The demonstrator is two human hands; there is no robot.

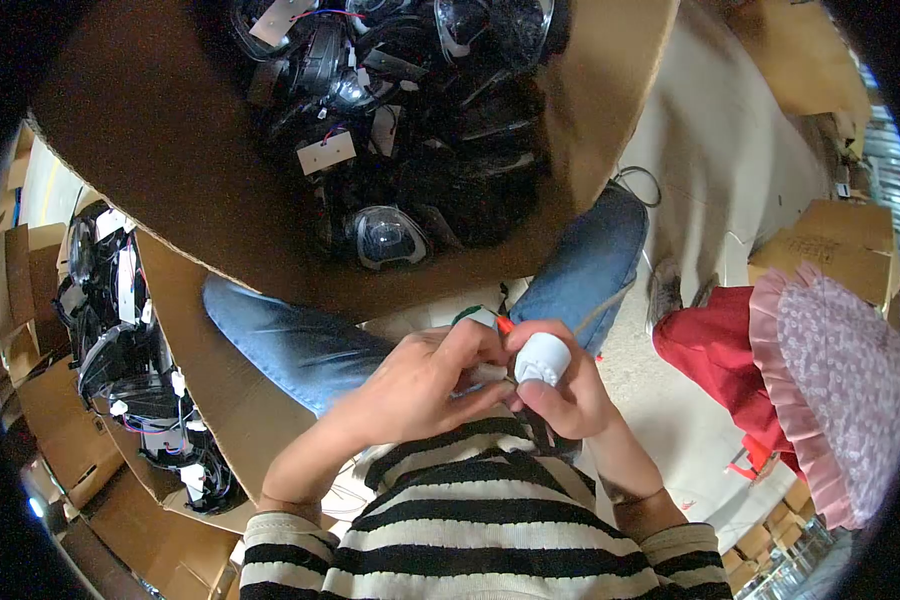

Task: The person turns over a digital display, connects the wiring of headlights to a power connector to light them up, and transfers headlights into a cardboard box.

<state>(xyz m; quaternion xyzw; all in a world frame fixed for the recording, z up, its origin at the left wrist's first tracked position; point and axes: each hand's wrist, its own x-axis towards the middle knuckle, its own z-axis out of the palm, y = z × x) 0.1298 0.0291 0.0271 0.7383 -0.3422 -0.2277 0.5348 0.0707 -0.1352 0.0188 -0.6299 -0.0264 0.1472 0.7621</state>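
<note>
In front of my striped shirt both hands work close together. My right hand (575, 400) is closed around a round white plastic piece (543, 358) that looks like a cap or socket, its thumb pressed on the lower side. My left hand (425, 380) is pinched just to the left of it, touching a small pale part (488, 373) whose kind I cannot make out. Above the fingertips show a bit of orange (504, 325) and a white and green piece (477, 316), partly hidden by the fingers. A thin cord runs up right from the hands.
A large cardboard box (140, 130) ahead holds many black lamp-like units (387, 238) with wires and white tags. Another box (210, 400) at left holds similar units (120, 360). A person in red trousers (705, 345) is close on the right, near a carton (830, 240).
</note>
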